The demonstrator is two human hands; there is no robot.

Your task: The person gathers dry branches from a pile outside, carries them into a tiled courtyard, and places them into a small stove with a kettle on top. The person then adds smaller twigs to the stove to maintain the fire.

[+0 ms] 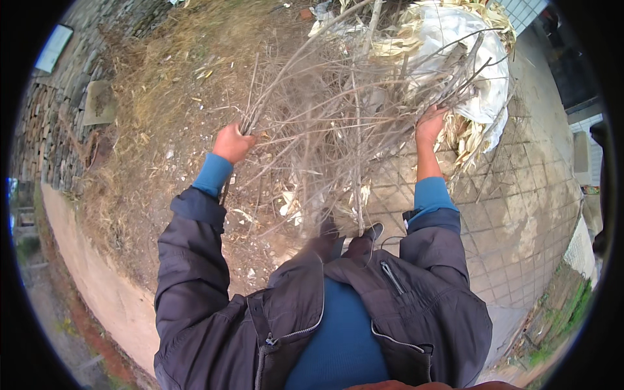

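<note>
The left hand [234,143] is curled tight around some stems at one side of a big, messy bundle of thin, dry, grey-brown sticks [354,123]. The right hand [429,127] looks closed on thicker branches at the other side. The two hands are well apart, and the bundle fills the space between them, in front of the feet. I cannot tell if its low ends touch the ground.

The sticks look light for their size, but stiff and springy. The thin tips would likely snap easily, and the rough ends could poke or scratch. The best place to hold seems to be the thick stems, where many run close together. The bark looks dry, so it should not slip much.

Past the right hand is a shiny white plastic sack [478,78], with pale, papery corn husks [469,133] by it. On the right is grey concrete ground with crossing lines [520,221]. On the left is brown dirt with dry grass [162,97], and beyond it a stacked grey stone wall [36,133].
</note>
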